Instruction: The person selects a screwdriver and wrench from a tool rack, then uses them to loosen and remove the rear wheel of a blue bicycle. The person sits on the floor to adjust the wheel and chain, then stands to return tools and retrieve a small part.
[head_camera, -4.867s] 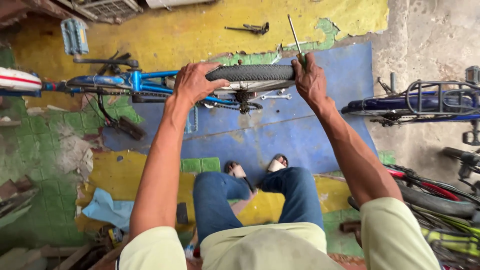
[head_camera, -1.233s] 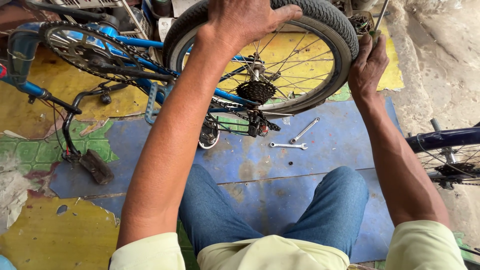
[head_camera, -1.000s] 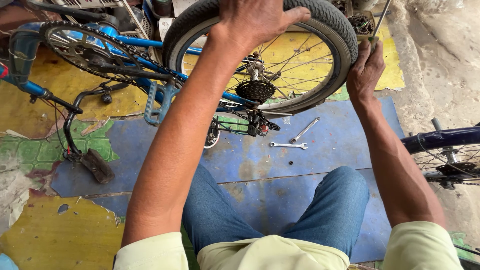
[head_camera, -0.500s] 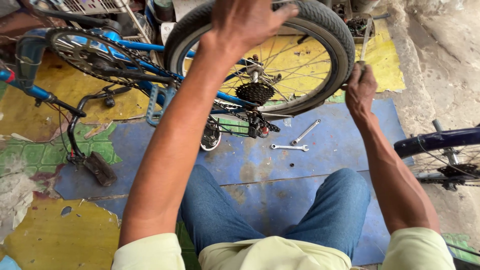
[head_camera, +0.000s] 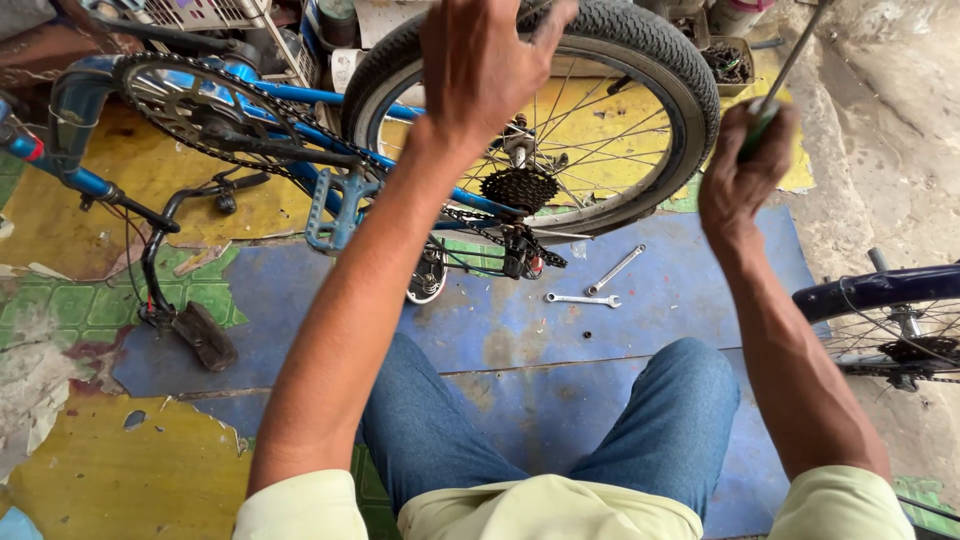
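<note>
Two hands: left hand (head_camera: 487, 62) spread over tyre (head_camera: 640, 45), right hand (head_camera: 742, 172) fisted on screwdriver (head_camera: 790, 62). 2 wrenches (head_camera: 600, 284) on blue mat (head_camera: 520, 340) w/ 1 blue bike (head_camera: 300, 110).

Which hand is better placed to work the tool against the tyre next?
Right, probably. The right hand grips a green-handled screwdriver beside the black rubber bicycle tyre. The left hand is spread open over the top of the tyre, holding no tool.
</note>
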